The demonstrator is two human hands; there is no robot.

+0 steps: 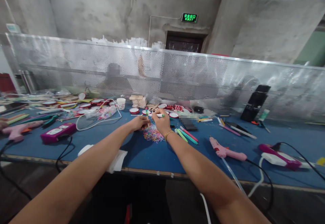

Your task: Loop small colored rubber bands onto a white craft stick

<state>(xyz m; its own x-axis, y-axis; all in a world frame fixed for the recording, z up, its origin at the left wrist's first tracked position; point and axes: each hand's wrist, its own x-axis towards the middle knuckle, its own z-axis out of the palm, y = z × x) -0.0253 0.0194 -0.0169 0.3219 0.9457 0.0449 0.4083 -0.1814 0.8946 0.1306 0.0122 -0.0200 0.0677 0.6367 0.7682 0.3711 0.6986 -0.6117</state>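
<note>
White marker with a green end [159, 116] sits in the right hand [164, 121], its fingers closed around it, at 1 o'clock from a heap of small coloured bits [153, 136] on the blue table [142, 158]. The left hand [139, 123], at 10 to 11 o'clock from the heap, has its fingers pinched on a slim green-topped stick [146, 113], which stands roughly upright just beside the marker; its lower part is too small to make out. From the same heap, several loose coloured pens [188, 134] lie at 3 o'clock, near the right wrist. Further out, a pink glue gun [228, 153] lies between 3 and 4 o'clock, a purple box [57, 133] at 9, and a paper cup [121, 104] between 10 and 11.
</note>
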